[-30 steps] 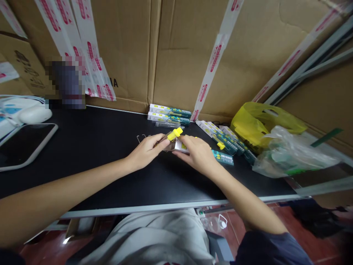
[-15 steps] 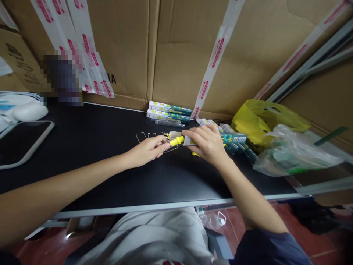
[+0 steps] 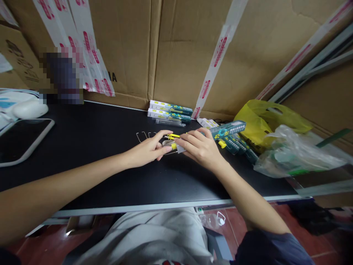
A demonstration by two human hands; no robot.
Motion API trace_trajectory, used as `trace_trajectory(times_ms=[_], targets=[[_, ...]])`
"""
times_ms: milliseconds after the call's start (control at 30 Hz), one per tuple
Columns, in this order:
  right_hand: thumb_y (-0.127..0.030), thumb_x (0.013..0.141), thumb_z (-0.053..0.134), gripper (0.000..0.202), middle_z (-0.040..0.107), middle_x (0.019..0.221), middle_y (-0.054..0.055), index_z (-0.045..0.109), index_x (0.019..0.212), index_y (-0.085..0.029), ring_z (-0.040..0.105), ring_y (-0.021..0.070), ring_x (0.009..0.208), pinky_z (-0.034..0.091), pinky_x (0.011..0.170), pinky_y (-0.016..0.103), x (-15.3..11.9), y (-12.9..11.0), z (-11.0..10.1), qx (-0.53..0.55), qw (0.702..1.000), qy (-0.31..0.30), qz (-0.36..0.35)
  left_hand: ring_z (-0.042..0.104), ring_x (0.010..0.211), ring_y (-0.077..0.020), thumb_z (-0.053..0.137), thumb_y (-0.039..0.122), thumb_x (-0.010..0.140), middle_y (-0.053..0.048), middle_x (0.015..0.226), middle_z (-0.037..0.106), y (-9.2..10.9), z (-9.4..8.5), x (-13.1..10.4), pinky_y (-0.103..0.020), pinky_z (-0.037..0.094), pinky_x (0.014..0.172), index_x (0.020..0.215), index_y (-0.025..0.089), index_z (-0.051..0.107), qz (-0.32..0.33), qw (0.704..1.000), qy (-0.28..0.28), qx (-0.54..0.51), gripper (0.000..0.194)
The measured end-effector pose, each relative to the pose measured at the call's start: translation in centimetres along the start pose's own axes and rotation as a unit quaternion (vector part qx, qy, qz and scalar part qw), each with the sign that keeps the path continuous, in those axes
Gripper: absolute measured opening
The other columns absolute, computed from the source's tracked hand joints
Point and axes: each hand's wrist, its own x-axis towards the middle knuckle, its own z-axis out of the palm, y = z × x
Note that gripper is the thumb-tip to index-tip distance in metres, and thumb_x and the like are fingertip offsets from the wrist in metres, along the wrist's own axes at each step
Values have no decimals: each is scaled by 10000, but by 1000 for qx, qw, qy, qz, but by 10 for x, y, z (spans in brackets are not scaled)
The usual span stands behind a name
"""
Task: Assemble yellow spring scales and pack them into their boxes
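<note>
My left hand is closed on a clear spring scale with a yellow end, pinched between thumb and fingers. My right hand wraps round a long green-and-white carton, whose far end points up to the right. The carton's white open end meets the scale's yellow part, which is partly inside it. Yellow pieces with metal ends lie just behind the fingertips, partly hidden. Bent wire hooks rest on the table beyond my left hand.
Two matching cartons and clear tubes lie at the back. More cartons are piled at right beside a yellow bag and a clear plastic bag. A phone lies at left. Cardboard stands behind the black table.
My right hand and the carton have shifted left over the scale, so less of its yellow part shows. The carton's far end now sits higher. My left hand stays nearly in place.
</note>
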Motion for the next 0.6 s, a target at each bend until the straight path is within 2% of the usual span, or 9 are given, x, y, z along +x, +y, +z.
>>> trace_trajectory(times_ms=[200, 333, 500, 600], targets=[[-271, 980, 461, 310, 698, 1115, 56, 552, 1274, -238, 577, 194, 973, 361, 877, 386, 2, -11, 4, 16, 999, -29, -25, 453, 419, -89, 506, 450, 877, 71, 582, 545, -1, 4, 2, -165, 343, 373, 1454, 213, 227, -56, 998, -11, -36, 683], [-183, 985, 431, 364, 698, 1105, 39, 509, 1329, -272, 574, 180, 962, 369, 824, 361, 5, -16, 4, -7, 997, -46, -55, 441, 402, -82, 483, 252, 842, 64, 620, 582, -3, 5, 2, -152, 349, 344, 1474, 243, 171, -66, 996, -24, -54, 705], [-194, 985, 433, 282, 705, 1027, 33, 590, 1216, -235, 566, 175, 905, 363, 755, 333, 8, -20, 5, -16, 996, -37, -83, 445, 387, -69, 479, 197, 799, 60, 653, 605, -6, 6, 2, -147, 372, 347, 1480, 246, 145, -67, 993, -51, -89, 760], [-208, 981, 444, 263, 701, 991, 41, 609, 1184, -228, 555, 175, 872, 353, 738, 329, 9, -18, 6, -7, 997, -32, -71, 490, 400, -75, 506, 210, 795, 54, 663, 624, -7, 4, 4, -177, 434, 393, 1452, 218, 182, -73, 986, -64, -135, 733]])
